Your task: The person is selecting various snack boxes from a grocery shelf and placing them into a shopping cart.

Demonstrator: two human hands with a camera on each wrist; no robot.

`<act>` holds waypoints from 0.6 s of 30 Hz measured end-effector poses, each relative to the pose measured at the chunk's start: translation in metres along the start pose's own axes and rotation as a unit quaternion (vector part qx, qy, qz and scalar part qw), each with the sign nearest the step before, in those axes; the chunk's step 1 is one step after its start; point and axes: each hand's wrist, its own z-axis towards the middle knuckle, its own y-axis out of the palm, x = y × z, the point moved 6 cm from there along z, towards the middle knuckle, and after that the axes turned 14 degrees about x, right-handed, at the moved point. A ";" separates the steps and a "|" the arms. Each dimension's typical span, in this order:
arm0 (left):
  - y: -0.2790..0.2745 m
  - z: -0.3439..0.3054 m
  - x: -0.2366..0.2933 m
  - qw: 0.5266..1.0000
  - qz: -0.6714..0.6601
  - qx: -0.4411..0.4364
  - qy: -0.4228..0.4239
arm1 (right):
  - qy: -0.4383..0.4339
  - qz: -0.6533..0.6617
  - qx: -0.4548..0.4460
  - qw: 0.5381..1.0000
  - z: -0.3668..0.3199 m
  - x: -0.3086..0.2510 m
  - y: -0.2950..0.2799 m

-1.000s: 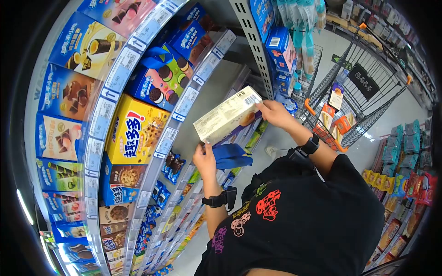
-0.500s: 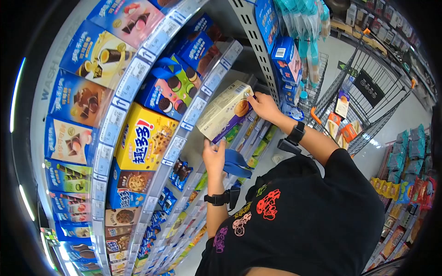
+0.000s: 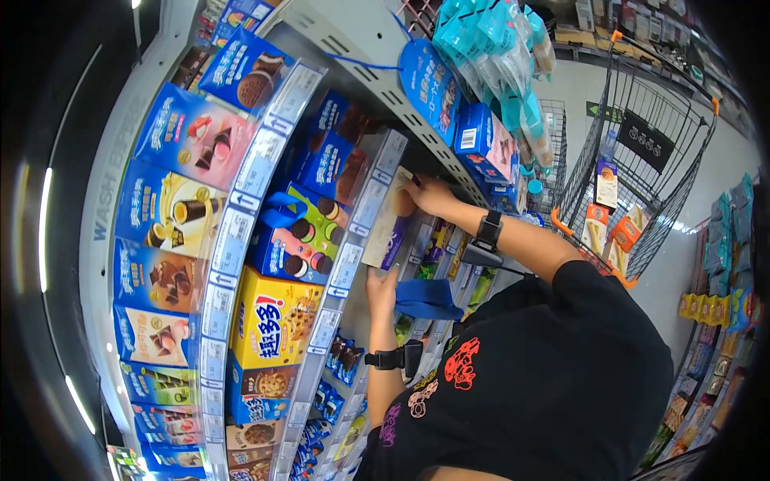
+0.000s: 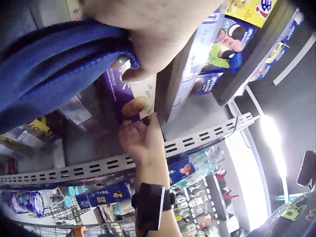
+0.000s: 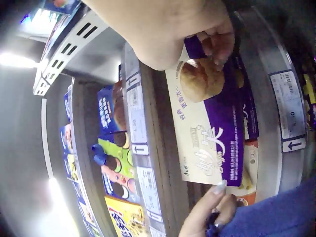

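Note:
A cream and purple box of muffins (image 3: 385, 240) is held by its two ends at the shelf. My right hand (image 3: 431, 198) grips the far end, its fingers curled over the purple side in the right wrist view. My left hand (image 3: 382, 293) holds the near end, with the thumb (image 5: 217, 190) at the bottom corner. A blue cloth (image 3: 425, 299) hangs beside the left hand and covers part of the left wrist view (image 4: 59, 74). The box front shows a round golden cake picture (image 5: 200, 81). Another purple box (image 5: 251, 113) sits behind it.
Shelves to the left carry blue biscuit boxes (image 3: 172, 208) and a yellow cookie box (image 3: 277, 317). A perforated metal upright (image 3: 385, 72) stands beyond my right hand, with teal packets (image 3: 489, 48) hanging by it. A shopping cart (image 3: 642, 168) with several packages stands at the right.
The box has turned from showing its pale printed side to its cream and purple front, and both hands have brought it in against the shelf. The head view has shifted.

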 end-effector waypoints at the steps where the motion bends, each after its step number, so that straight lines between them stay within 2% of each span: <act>1: 0.003 0.006 -0.013 1.000 0.009 -0.004 -0.011 | 0.040 0.014 -0.014 0.999 0.007 0.010 0.011; 3: 0.006 0.012 -0.027 0.999 0.032 0.004 -0.034 | 0.017 0.072 0.015 0.997 0.013 0.008 0.021; 6: 0.010 0.020 -0.022 0.999 0.019 0.026 0.001 | -0.009 0.068 0.043 0.997 0.013 -0.007 0.021; 7: 0.010 0.023 -0.021 0.999 0.015 0.025 -0.032 | 0.034 0.079 -0.011 0.996 0.014 -0.014 0.022; 9: 0.012 0.030 -0.019 0.999 -0.018 0.019 -0.040 | 0.124 0.169 -0.106 0.972 0.017 -0.001 0.041; 12: 0.012 0.042 -0.023 0.999 0.003 0.022 -0.042 | 0.181 0.181 -0.037 0.966 0.025 0.011 0.054; 15: 0.015 0.049 -0.024 0.999 0.036 0.020 -0.032 | 0.167 0.202 -0.032 0.964 0.030 0.016 0.065; 18: 0.018 0.053 -0.028 0.999 0.043 0.026 -0.018 | 0.142 0.098 -0.093 0.981 0.034 0.019 0.068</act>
